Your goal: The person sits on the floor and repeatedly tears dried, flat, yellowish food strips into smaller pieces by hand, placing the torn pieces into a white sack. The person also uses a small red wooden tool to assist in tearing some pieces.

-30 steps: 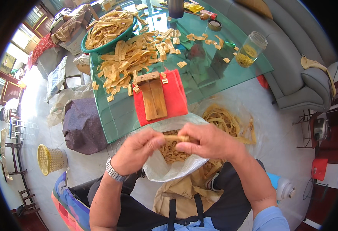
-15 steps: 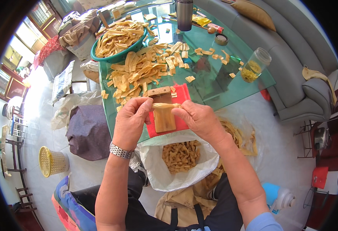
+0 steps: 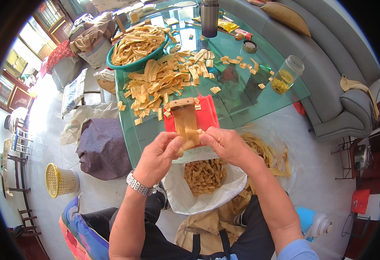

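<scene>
My left hand (image 3: 158,157), a metal watch on its wrist, is closed in a pinch on a pale tan dried strip (image 3: 190,138). The other end of this strip is pinched by my right hand (image 3: 228,146). The left fingertips are a little blurred. Just beyond and partly beneath the strip, a flat wooden board (image 3: 184,117) with a raised crosspiece lies on a red cloth (image 3: 207,113) at the table's near edge. Below my hands a white sack (image 3: 179,197) stands open, holding many small tan pieces (image 3: 205,175).
Loose tan strips (image 3: 159,82) cover the left of the glass table (image 3: 242,104), beside a heaped green basin (image 3: 133,67). A steel flask (image 3: 209,19) and a glass jar (image 3: 287,76) stand farther back. A grey sofa (image 3: 324,78) borders the right, a yellow basket (image 3: 62,180) the left.
Both hands have come down toward the sack with the strip, the left also moving right. More of the wooden board now shows. The whole view has shifted slightly.
</scene>
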Demonstrator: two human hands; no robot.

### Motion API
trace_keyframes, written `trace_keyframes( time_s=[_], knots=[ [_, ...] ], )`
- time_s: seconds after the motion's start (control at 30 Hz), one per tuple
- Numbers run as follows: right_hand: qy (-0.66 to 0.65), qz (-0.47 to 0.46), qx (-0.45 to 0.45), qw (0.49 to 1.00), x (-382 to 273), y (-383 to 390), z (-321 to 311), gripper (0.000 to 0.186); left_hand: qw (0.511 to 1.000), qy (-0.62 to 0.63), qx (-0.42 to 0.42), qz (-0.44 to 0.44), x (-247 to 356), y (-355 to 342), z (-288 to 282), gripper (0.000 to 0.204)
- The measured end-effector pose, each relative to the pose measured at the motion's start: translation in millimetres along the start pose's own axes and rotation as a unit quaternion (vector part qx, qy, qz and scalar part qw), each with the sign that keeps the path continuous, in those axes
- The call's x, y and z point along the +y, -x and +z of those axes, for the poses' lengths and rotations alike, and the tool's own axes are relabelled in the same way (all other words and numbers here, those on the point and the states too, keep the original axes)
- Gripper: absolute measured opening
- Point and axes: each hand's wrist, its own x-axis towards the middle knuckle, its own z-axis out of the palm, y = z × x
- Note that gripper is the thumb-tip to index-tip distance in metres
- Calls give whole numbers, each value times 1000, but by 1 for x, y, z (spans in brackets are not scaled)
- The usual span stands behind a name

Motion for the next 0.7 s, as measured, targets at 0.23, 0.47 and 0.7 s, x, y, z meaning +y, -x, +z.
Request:
trace_keyframes(
  time_s=[0.23, 0.47, 0.7],
  knots=[
    [-1, -172, 18, 985, -18, 14, 11, 18, 985, -99, -7, 144, 1, 5, 17, 25],
    [179, -238, 101, 949, -15, 10, 5, 10, 994, -31, -34, 102, 3, -1, 5, 20],
    [185, -268, 45, 944, -12, 27, 13, 12, 969, -158, -190, 12, 16, 16, 9, 38]
  ],
)
